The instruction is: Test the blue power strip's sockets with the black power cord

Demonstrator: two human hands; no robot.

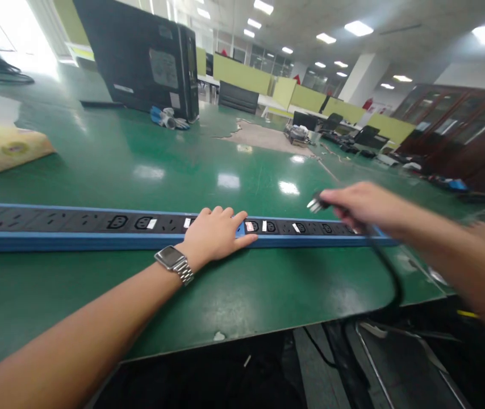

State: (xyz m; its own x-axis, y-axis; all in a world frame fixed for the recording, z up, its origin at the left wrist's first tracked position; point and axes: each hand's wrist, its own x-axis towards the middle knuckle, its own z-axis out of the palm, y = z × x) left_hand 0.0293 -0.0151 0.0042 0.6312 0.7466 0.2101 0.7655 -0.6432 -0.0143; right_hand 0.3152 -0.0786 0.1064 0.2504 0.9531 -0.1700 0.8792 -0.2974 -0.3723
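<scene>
Green counter (pixel 268 295) looks slick, so the long blue-and-black power strip (pixel 170 227) lying on it could skid if shoved. Black cord (pixel 389 272) droops by the edge and might snag. Left hand (pixel 217 233) is loosely spread across the strip; blurry right hand (pixel 357 204) pinches the plug (pixel 317 203), clear of the sockets. Bad angle could bend prongs, imo.

Through one head-worn camera, I look forward and down across a green table (pixel 242 295), left hand (pixel 216 234) and right hand (pixel 355 205) close, ceiling lights (pixel 358 28) far off, the room aslant.
</scene>
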